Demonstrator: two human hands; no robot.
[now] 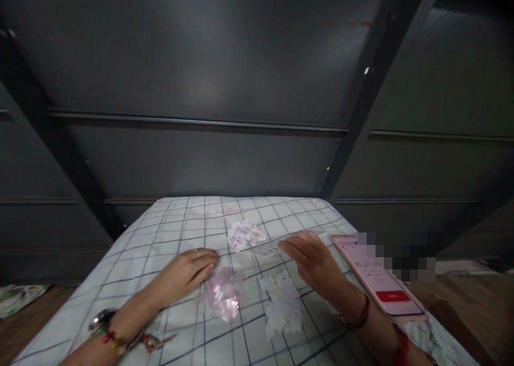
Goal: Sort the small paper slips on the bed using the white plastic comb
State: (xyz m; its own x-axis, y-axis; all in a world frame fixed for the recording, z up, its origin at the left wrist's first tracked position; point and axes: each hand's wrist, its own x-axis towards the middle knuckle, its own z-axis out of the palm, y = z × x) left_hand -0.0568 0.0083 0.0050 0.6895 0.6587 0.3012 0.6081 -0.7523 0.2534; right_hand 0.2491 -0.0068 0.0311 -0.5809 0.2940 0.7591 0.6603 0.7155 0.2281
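Observation:
My left hand (188, 269) lies flat on the checked cloth, fingers stretched out, a ring on one finger. Its fingertips are beside a pile of shiny pink, see-through wrappers or film (225, 296); whether they touch it I cannot tell. In a pinch, my right hand (307, 256) holds a clear plastic strip or small bag (267, 249) that reaches left from the fingertips. Behind that plastic sits a heap of white-and-pink paper scraps (243, 234). Closer to me, left of my right forearm, is a heap of plain white paper scraps (283, 307).
A phone (377, 275) with a running timer lies at the right side of the table, near my right forearm. The white checked tablecloth (180, 221) covers the table. Dark metal panels (209, 162) stand right behind its far edge.

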